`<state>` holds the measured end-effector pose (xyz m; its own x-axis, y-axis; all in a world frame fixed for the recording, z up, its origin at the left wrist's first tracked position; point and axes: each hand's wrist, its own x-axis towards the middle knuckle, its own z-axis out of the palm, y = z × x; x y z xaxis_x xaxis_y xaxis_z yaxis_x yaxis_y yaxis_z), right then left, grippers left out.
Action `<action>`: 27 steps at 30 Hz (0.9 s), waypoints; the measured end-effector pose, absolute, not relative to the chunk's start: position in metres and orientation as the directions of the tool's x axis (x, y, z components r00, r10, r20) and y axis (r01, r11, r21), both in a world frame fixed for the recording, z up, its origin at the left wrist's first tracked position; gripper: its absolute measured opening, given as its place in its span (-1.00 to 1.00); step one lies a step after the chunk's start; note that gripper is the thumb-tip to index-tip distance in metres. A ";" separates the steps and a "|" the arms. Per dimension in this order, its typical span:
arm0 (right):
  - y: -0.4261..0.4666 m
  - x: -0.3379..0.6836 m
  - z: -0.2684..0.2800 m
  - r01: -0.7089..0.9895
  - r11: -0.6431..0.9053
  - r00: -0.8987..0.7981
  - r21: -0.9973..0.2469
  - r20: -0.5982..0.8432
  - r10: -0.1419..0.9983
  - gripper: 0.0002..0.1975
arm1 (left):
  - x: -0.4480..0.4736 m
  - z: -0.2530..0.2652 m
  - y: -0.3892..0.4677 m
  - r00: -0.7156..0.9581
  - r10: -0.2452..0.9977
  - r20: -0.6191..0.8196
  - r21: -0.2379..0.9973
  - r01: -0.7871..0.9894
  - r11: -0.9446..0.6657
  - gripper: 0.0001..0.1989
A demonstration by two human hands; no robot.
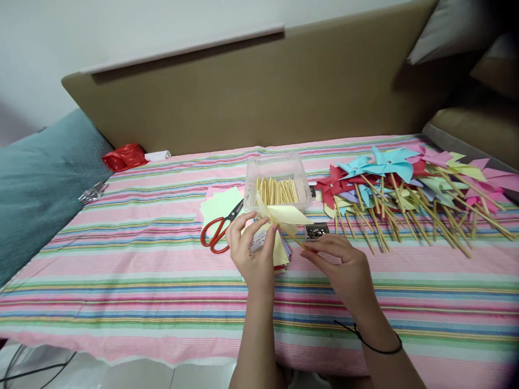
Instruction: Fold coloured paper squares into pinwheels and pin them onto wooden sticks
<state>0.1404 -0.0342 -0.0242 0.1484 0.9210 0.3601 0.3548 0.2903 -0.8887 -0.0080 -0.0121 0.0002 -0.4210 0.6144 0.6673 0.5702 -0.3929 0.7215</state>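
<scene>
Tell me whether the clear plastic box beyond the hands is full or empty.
Partly filled: wooden sticks lie in the clear plastic box, with bare space to either side of them.

A tan sofa backrest (259,102) stands before a plain pale wall (162,24), flanked by a teal cushion (44,183) at left and a light-grey pillow (450,32) at upper right. Below the striped cloth (141,302), white floor tiles (198,375) show.

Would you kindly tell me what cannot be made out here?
Head view:
Near end of the held stick: covered by the right hand.
Print on the white label: too small, partly behind the left hand.
Shapes of the metal pieces: too small.
Number of piled pinwheels: they overlap.
</scene>
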 end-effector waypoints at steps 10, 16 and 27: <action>-0.033 0.141 -0.026 0.378 0.298 0.142 -0.876 0.374 0.917 -0.90 | -0.010 -0.001 -0.011 -0.437 0.584 0.684 0.715 0.562 -0.416 -0.92; -0.034 0.141 -0.025 0.373 0.301 0.140 -0.878 0.374 0.917 -0.89 | -0.010 -0.001 -0.011 -0.407 0.561 0.721 0.674 0.600 -0.431 -0.95; -0.035 0.139 -0.023 0.368 0.284 0.160 -0.885 0.361 0.919 -0.90 | -0.009 -0.001 -0.010 -0.309 0.488 0.816 0.541 0.706 -0.458 -0.92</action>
<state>0.1394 -0.0347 -0.0226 0.1596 0.9188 0.3611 0.3683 0.2840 -0.8853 -0.0092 -0.0104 -0.0014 -0.3089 0.4883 0.8162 0.7056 -0.4578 0.5409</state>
